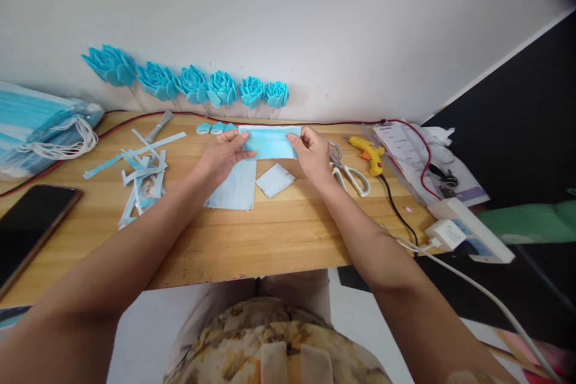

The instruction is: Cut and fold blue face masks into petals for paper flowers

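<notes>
A folded light-blue mask fabric piece (270,143) is stretched between my hands above the wooden table (270,234). My left hand (224,154) pinches its left end and my right hand (311,154) pinches its right end. Below it lie a larger pale blue sheet (234,192) and a small white square piece (275,180). Three small blue folded petals (216,128) sit just beyond my left hand.
Blue fabric flowers (193,84) lean on the wall. Cut strips (141,177) lie at left, a stack of masks (40,126) and a phone (31,222) farther left. Scissors (346,171), a yellow glue gun (369,153), papers and a power strip (472,225) are at right.
</notes>
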A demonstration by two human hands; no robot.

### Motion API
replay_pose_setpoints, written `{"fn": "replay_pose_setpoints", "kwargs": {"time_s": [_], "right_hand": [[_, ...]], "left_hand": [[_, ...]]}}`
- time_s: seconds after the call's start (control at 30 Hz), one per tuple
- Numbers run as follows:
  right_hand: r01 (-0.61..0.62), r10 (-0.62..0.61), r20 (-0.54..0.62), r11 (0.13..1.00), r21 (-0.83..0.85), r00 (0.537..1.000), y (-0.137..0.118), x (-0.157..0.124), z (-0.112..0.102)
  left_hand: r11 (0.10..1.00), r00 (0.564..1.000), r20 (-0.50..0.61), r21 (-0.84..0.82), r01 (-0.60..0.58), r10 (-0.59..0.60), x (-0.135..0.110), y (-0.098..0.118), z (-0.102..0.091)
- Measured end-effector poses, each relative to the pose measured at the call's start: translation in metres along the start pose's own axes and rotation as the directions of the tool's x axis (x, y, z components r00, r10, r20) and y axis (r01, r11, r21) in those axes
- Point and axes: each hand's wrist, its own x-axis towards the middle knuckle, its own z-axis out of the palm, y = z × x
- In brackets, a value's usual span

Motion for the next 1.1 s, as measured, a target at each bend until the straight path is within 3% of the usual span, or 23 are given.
{"fn": "replay_pose_setpoints", "kwargs": {"time_s": [0.23, 0.43, 0.77, 0.93, 1.1], "right_hand": [[-0.042, 0.040, 0.029, 0.997, 0.060, 0.999, 0.004, -0.001, 0.002], [0.011, -0.012, 0.028, 0.998, 0.062, 1.000, -0.003, -0.002, 0.001], [0.087, -0.095, -0.051, 0.986, -0.144, 0.994, -0.006, -0.004, 0.000], [0.169, -0.172, 0.011, 0.951, -0.258, 0.985, -0.003, -0.008, 0.004], [0.256, -0.222, 0.134, 0.897, -0.360, 0.966, -0.007, -0.012, 0.007]], "left_hand": [[1.000, 1.000, 0.022, -0.025, 0.017, -0.016, -0.001, 0.002, 0.001], [0.999, 0.997, 0.070, -0.043, -0.010, 0.013, -0.002, -0.001, 0.001], [0.996, 0.990, 0.141, -0.087, 0.027, -0.015, -0.003, 0.001, 0.006], [0.996, 0.965, 0.263, -0.084, 0.041, -0.017, -0.010, 0.003, 0.013], [0.999, 0.892, 0.450, -0.014, 0.051, -0.039, -0.025, 0.007, 0.023]]}}
